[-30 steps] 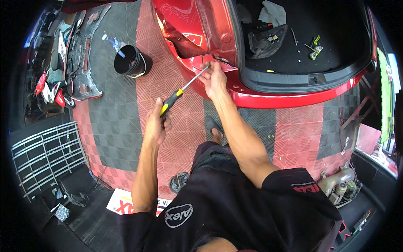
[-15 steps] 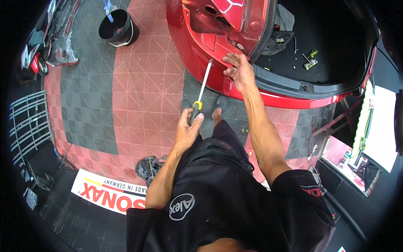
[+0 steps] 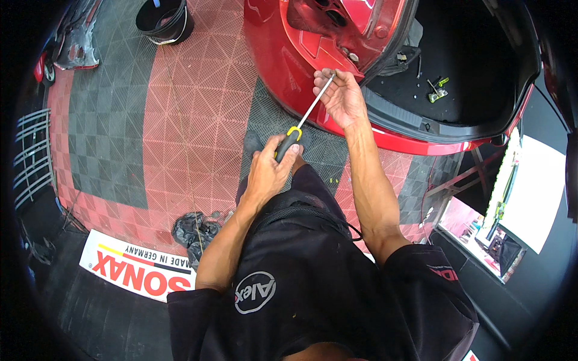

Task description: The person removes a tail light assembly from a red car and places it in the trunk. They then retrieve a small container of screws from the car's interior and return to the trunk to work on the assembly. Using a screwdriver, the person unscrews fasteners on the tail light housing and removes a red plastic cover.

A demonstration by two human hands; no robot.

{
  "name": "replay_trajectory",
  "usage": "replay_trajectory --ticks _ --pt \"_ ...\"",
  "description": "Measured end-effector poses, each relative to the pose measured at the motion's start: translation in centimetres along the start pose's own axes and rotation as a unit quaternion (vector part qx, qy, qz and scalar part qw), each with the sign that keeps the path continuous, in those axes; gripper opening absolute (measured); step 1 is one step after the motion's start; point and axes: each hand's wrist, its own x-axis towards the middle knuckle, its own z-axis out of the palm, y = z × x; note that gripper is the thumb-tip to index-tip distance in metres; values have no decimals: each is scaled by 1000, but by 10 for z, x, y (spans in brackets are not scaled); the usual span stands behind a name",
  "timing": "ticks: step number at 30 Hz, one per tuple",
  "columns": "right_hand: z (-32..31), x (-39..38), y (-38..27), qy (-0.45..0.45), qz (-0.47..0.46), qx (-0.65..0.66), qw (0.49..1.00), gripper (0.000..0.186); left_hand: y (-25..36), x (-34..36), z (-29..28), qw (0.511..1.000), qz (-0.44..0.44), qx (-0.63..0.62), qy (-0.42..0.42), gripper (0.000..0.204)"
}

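My left hand point(image 3: 274, 168) grips the black-and-yellow handle of a screwdriver point(image 3: 289, 143), its metal shaft angled up and right. The shaft's tip reaches the curled fingers of my right hand point(image 3: 340, 99), palm upward; whatever they pinch there is too small to make out. Just beyond both hands is the rear corner of a red car bumper point(image 3: 278, 66), beside a recessed panel point(image 3: 322, 54) with dark openings and a small fitting.
An open black trunk point(image 3: 466, 54) holds small tools point(image 3: 438, 93) and dark pieces. A black bucket point(image 3: 171, 30) stands upper left on red-and-grey tiles point(image 3: 192, 120). A metal grid point(image 3: 33, 153), crumpled black plastic point(image 3: 195, 231) and a white sign point(image 3: 102, 262) lie around me.
My left hand has moved rightward, bringing the screwdriver tip back to my right fingers after it was apart half a second ago. My right fingers have curled in. The view has shifted.
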Motion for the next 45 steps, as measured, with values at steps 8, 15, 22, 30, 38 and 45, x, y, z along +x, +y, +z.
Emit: replay_trajectory --ticks 8,15,22,30,38,45 --pt "5 -6 6 3 -20 -10 1000 34 3 -4 0 997 -11 -77 -16 35" --pt "-6 -9 10 4 -64 -84 994 31 12 0 -10 856 -237 -412 -205 44" --pt "-11 15 -10 12 -60 -149 987 32 35 22 6 873 -236 -390 -171 46" --pt "0 26 -28 30 -41 -192 980 36 41 36 18 887 -208 -390 -135 45" --pt "-1 35 -36 42 -21 -184 982 38 41 48 20 900 -229 -348 -126 43" --pt "-1 36 -40 43 -13 -175 984 32 45 50 15 893 -231 -358 -143 43"
